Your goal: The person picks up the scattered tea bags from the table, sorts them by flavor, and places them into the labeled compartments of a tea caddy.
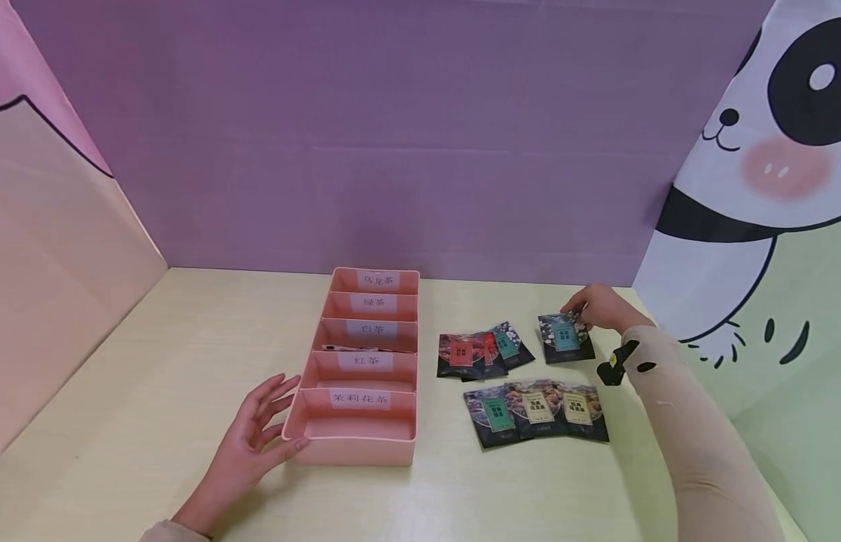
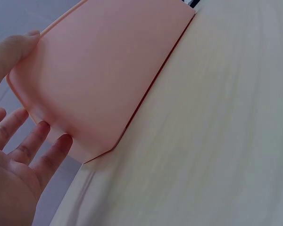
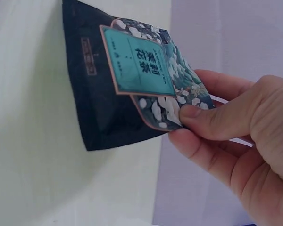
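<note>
My right hand pinches a dark jasmine tea packet with a teal label between thumb and fingers, at the right of the table. In the right wrist view the packet hangs tilted from one end, label facing the camera. A pink divided box stands left of the packets, its compartments in one row with white labels. My left hand rests on the box's near left corner, thumb against the near end and loosely extended fingers along the side. A thin packet edge shows in the middle compartment.
Red-labelled packets overlap another teal-labelled jasmine packet right of the box. Nearer lie a green-labelled packet and two cream-labelled packets, overlapping in a row. A purple backdrop stands behind the table.
</note>
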`<state>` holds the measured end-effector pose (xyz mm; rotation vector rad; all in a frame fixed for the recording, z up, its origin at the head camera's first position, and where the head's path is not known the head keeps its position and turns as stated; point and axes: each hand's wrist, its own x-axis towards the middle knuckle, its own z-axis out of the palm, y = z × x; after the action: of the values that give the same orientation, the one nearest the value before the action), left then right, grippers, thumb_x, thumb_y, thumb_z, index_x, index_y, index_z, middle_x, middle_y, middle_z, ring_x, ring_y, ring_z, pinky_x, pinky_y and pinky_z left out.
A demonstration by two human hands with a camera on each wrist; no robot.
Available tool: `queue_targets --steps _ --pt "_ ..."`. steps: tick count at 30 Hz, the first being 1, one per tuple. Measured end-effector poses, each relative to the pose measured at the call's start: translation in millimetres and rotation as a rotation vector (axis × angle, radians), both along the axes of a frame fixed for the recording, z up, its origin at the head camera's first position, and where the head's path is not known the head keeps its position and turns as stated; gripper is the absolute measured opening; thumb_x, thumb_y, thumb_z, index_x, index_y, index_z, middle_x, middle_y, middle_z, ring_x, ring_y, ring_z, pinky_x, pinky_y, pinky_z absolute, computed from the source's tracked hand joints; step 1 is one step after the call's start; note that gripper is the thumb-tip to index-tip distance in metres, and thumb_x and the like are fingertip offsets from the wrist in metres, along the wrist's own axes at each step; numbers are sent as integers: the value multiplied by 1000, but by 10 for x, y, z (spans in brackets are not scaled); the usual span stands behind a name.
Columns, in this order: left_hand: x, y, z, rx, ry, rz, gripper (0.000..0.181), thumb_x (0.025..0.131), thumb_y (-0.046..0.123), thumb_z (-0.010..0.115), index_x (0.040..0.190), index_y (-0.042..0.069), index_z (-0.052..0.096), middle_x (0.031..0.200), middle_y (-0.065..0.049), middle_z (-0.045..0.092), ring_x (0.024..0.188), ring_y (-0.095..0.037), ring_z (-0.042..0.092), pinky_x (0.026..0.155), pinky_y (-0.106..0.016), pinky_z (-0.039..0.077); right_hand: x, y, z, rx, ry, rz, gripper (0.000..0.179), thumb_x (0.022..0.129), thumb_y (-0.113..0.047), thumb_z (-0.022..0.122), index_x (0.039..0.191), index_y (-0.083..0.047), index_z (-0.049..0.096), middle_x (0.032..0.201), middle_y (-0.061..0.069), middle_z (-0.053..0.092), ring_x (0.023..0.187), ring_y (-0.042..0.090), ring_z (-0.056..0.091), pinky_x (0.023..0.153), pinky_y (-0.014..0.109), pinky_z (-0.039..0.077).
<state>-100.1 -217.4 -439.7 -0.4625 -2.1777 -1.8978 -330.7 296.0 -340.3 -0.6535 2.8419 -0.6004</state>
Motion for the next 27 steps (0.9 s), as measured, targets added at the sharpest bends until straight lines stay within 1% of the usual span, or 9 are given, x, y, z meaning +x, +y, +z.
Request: queue_targets --steps 2,4,8,13,15,17,21,27 --pt "0 -1 5 -4 -4 2 84 83 -14 71 152 7 28 145 15 46 123 2 48 93 -14 46 8 -14 60 -3 -2 -7 32 80 23 55 105 13 71 103 31 68 82 34 67 60 37 56" --pt "-3 1 11 -7 -6 5 84 83 -13 71 152 8 28 144 16 46 123 2 48 93 -14 46 11 -27 112 -11 -6 -16 30 80 22 56 105 13 70 103 31 68 81 32 67 62 41 57" --pt "-1 7 18 -6 -6 3 84 83 -13 71 152 7 27 144 16 46 123 2 48 93 -13 45 9 -57 177 -16 -1 -21 28 82 19 60 107 12 71 104 30 68 80 29 67 66 46 58" --pt "9 7 14 -7 -11 3 85 83 -13 72 152 7 27 145 15 46 123 2 48 93 -13 45 26 -179 222 -24 62 -2 25 83 17 62 104 8 73 100 25 70 72 22 65 63 39 57" --pt "9 7 17 -13 -17 8 85 83 -12 72 152 8 27 145 16 46 123 2 48 93 -13 45 40 -246 240 -24 89 11 25 83 16 63 103 6 74 98 23 71 70 21 64 61 36 55" --pt "9 7 19 -17 -19 12 85 83 -12 72 152 8 27 145 16 46 123 2 48 93 -13 45 55 -320 255 -33 108 21 25 84 15 62 103 5 74 99 22 71 70 20 64 61 35 54" --pt "6 4 15 -12 -10 8 85 83 -13 72 152 8 27 145 16 46 123 2 48 93 -13 45 93 -472 281 -64 127 34 26 85 14 62 105 3 75 102 20 72 72 21 65 62 35 54" --pt "-2 0 7 -2 0 -5 84 83 -14 71 152 7 27 144 16 46 124 2 48 94 -13 45 175 -697 305 -122 203 71 26 86 11 65 108 1 76 104 19 73 77 24 70 65 39 56"
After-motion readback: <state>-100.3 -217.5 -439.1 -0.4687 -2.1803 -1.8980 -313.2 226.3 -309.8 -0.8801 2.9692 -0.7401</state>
